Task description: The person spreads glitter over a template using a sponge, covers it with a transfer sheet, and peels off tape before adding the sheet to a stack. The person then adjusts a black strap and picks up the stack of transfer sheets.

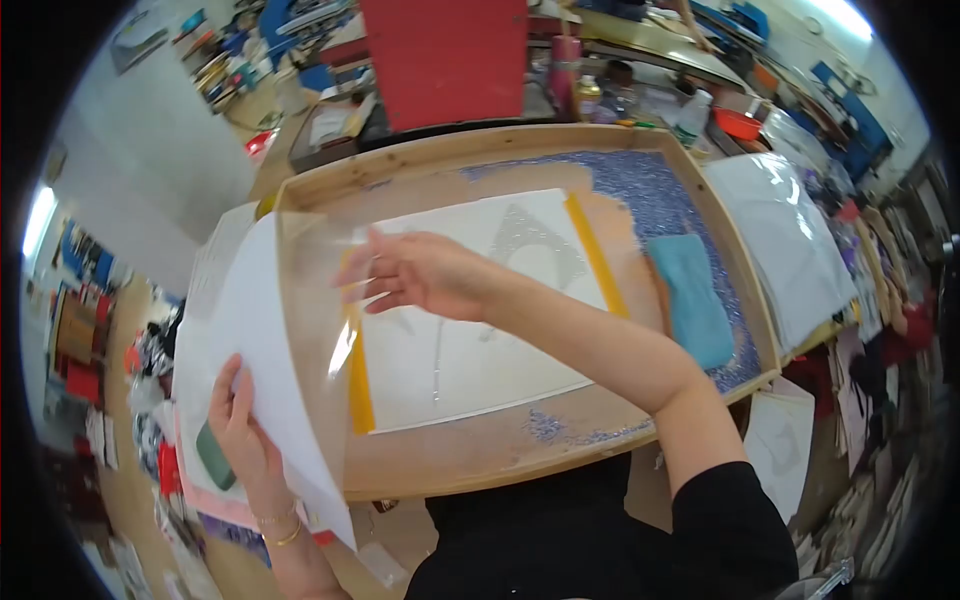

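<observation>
Bright light, fisheye-bent edges, black corners

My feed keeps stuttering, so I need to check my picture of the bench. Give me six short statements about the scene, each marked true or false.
1. The left hand touches the white paper. True.
2. The blue cloth lies at the left of the tray. False: it lies at the right.
3. Yellow strips run along two opposite sides of the sheet. True.
4. The right hand is above the cloth. False: it is above the sheet's left part.
5. Purple glitter lies in the tray. True.
6. The bracelet is on the right wrist. False: it is on the left.
</observation>
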`<state>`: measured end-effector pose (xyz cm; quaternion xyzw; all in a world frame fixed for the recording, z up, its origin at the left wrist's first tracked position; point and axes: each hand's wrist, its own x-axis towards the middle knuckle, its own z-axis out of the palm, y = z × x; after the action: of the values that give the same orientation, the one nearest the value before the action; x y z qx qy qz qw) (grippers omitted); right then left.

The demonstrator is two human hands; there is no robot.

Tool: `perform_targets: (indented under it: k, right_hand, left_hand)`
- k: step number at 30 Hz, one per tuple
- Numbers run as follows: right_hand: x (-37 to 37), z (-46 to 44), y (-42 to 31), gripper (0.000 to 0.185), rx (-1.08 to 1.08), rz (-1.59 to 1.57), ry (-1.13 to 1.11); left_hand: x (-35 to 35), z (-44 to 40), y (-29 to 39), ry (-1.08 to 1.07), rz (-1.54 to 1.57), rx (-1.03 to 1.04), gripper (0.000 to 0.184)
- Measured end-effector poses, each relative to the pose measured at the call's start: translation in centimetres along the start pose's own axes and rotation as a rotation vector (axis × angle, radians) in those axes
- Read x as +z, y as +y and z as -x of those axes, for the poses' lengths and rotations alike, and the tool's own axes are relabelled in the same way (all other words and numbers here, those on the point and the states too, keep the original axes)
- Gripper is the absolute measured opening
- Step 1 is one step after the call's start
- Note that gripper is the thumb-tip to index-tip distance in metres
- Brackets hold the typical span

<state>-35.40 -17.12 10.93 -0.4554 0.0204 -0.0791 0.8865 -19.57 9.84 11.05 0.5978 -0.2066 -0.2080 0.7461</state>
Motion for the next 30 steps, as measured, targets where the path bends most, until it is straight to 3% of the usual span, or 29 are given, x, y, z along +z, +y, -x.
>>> perform_targets:
  k: [1, 4, 8, 12, 14, 17, 20, 26, 30]
  right_hand:
    - [0.2, 0.1, -0.1, 0.042, 0.012, -0.015, 0.006]
    - [-0.2, 0.1, 0.0, 0.044, 0.017, -0.073, 0.019]
    - [-1.5, -0.6, 1.5, 0.057, 0.007, -0.267, 0.091]
    - [-0.1, 0.3, 4.3, 0.075, 0.13, -0.421, -0.034]
    - [3.0, 1.6, 5.2, 0.06, 0.184, -0.299, -0.136]
    - [5.5, 1.8, 6.5, 0.034, 0.082, -0.023, 0.011]
    - [3.5, 0.8, 4.8, 0.013, -0.028, 0.088, 0.106]
    - [-1.2, 2.2, -3.0, 0.014, 0.021, 0.143, 0.075]
    - [2.4, 2.8, -4.6, 0.013, -0.3, 0.186, 0.229]
  left_hand:
    - [1.5, 1.1, 0.9, -0.019, 0.075, -0.024, 0.07]
    - [5.3, 3.5, 2.2, -0.148, -0.222, 0.255, 0.077]
    - [5.8, 3.5, 1.0, -0.149, -0.245, 0.307, 0.086]
    - [6.4, 3.0, 0.9, -0.193, -0.146, 0.337, 0.09]
    - [7.1, 2.5, 1.4, -0.218, -0.104, 0.327, 0.092]
    - [7.3, 1.9, 2.2, -0.234, -0.087, 0.283, 0.094]
    - [6.5, 1.4, 3.4, -0.242, -0.064, 0.221, 0.094]
    - [-0.5, -0.7, 8.6, -0.491, 0.136, -0.024, 0.096]
    - [-2.9, -3.2, 8.4, -0.329, -0.085, 0.294, 0.095]
